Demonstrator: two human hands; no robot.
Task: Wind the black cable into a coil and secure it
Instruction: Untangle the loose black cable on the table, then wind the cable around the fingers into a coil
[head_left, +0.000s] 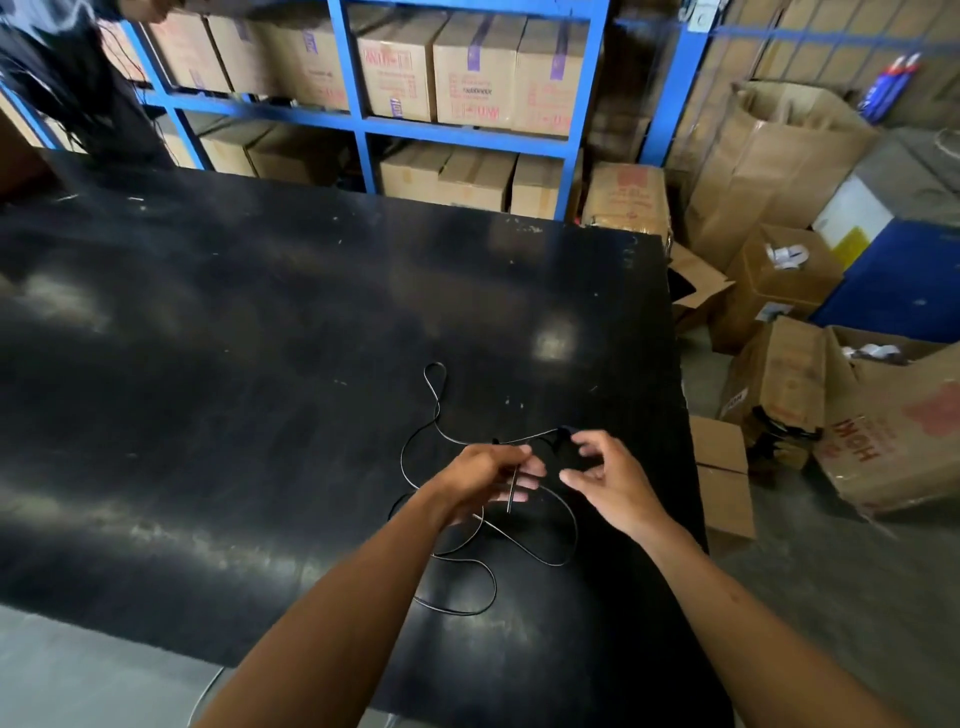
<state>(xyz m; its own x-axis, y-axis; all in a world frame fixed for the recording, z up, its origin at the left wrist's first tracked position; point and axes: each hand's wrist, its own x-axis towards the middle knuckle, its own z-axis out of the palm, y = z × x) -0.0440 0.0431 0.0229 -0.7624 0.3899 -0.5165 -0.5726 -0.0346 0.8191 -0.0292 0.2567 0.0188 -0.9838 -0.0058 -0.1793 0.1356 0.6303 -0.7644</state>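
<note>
Where the light falls from above, the desk (260, 322) shows as a broad black sheet, scuffed and glossy, with pale glare patches across it. Behind its far edge stands a blue metal rack (358, 124) packed with cardboard boxes (467, 73) printed in red. To the right, on the grey floor, more cartons (779, 291) lie open and tumbled, one tall brown bag-like box (769, 156) among them, and a small box (722, 478) sits close against the desk's right edge. At the top left corner another person in dark clothing (67, 73) leans at the desk.

The black cable (519, 540) lies loose on the near right part of the desk, in several uncoiled loops, one narrow loop reaching away toward the middle. The left hand (488, 478) is closed around a strand of it, a short length hanging from the fingers. The right hand (608, 478) hovers just beside, fingers curled and spread apart, holding nothing that can be seen; a strand runs between the two hands.
</note>
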